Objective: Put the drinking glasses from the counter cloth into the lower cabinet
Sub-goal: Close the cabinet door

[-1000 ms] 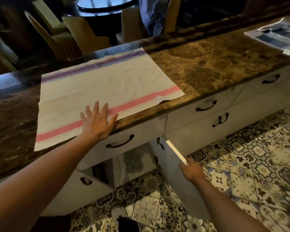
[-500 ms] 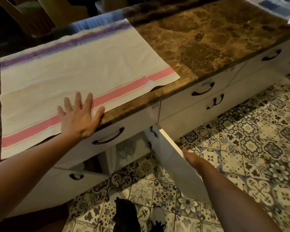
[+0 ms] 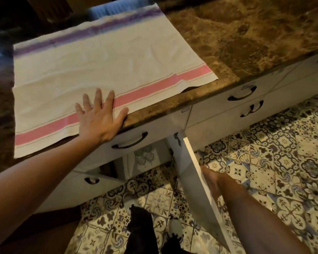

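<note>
left grip [image 3: 99, 120]: spread flat, pressed on cloth [image 3: 103, 65] at worktop [image 3: 246, 39] edge, nothing held | right grip [image 3: 210, 182]: laid against outer face of open door [image 3: 195, 176], finger curl cannot be told | glasses [image 3: 144, 155]: seen clustered inside lower cabinet [image 3: 163, 156], under drawer [image 3: 163, 123], well apart from both grips

No text, brand or number can be read: the cloth [image 3: 106, 66] bears only stripes, and the label [image 3: 185, 110] on one drawer and the tag [image 3: 246, 86] on another are too blurred.
</note>
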The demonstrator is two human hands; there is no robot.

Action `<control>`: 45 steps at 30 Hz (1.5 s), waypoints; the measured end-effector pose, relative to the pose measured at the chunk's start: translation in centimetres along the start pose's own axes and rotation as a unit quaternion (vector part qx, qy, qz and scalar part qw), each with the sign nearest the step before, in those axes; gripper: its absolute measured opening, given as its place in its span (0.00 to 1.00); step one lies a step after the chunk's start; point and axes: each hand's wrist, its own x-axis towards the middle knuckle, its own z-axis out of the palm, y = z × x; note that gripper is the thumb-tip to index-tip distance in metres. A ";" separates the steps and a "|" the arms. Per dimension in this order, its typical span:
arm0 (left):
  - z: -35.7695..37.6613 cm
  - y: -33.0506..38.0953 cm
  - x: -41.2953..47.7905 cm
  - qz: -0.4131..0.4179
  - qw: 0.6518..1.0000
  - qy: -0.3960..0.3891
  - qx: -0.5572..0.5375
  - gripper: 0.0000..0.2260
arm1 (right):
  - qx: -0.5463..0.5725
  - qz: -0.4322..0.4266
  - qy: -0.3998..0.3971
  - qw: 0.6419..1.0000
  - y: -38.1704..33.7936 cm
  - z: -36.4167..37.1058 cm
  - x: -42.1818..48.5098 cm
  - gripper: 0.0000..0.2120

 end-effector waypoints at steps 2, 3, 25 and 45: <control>0.1 0.0 -0.1 0.001 1.000 0.000 -0.003 0.38 | 0.010 0.047 -0.037 0.998 0.8 -0.6 3.3 0.38; 0.1 0.0 -0.1 0.001 1.000 0.000 -0.004 0.38 | 0.025 0.051 -0.028 0.998 1.2 -0.3 4.2 0.37; -0.2 -0.1 -0.1 -0.002 0.999 0.005 -0.037 0.37 | 0.394 0.035 -0.087 0.914 -3.4 18.4 3.2 0.52; -0.1 0.1 0.2 -0.010 0.999 -0.009 -0.040 0.37 | 0.555 -0.120 -0.161 0.808 -12.8 24.5 5.2 0.36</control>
